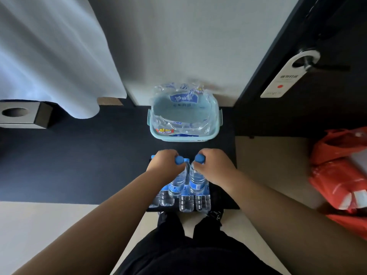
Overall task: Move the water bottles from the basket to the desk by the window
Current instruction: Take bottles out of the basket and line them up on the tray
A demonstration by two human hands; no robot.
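Note:
A light blue basket (215, 124) stands on the dark floor against the wall, holding only crumpled clear plastic wrap (183, 94). In front of it, near my feet, several clear water bottles (186, 203) with blue caps stand together on a black mat. My left hand (164, 163) is shut on the neck of one bottle (177, 182). My right hand (213, 165) is shut on the neck of another bottle (197, 181). Both held bottles hang slightly above the standing ones.
A white curtain (51, 56) hangs at the left above a box with a round hole (19, 115). A dark door (317, 66) with a hanging sign (286, 76) is at the right. An orange plastic bag (341, 175) lies on the floor at the right.

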